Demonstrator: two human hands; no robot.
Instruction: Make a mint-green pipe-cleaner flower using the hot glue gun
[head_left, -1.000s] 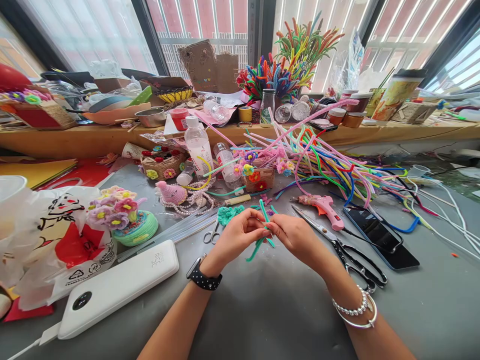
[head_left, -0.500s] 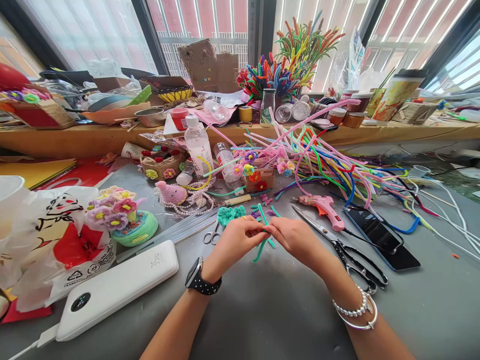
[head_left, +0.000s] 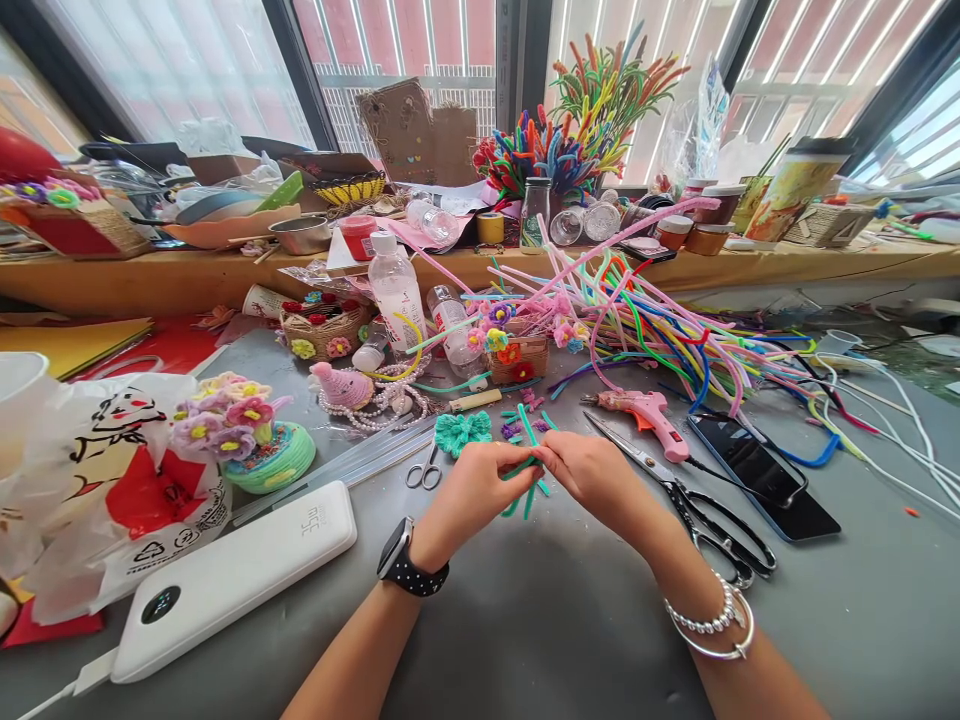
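My left hand (head_left: 487, 482) and my right hand (head_left: 589, 468) meet above the grey table, fingertips pinched together. Between them they grip green pipe cleaners (head_left: 529, 498), whose thin ends stick out above and below the fingers. How the pieces cross is hidden by my fingertips. Just beyond my left hand lies a fluffy teal bow-shaped piece (head_left: 461, 431), with small scissors (head_left: 424, 472) beside it. Short purple pipe cleaner bits (head_left: 513, 430) lie behind my fingers. Large black-handled scissors (head_left: 701, 515) rest to the right of my right hand.
A pink glue gun (head_left: 646, 412) and a phone (head_left: 765, 480) lie on the right. Behind them spreads a heap of coloured pipe cleaners (head_left: 675, 320). A white power bank (head_left: 240, 580) and a crocheted flower pot (head_left: 274, 457) stand left. Bottles (head_left: 397, 285) and small baskets (head_left: 330, 332) fill the back.
My left hand has shifted slightly right and turned a little. The lower ends of the green pipe cleaners have changed position. My right hand has barely moved.
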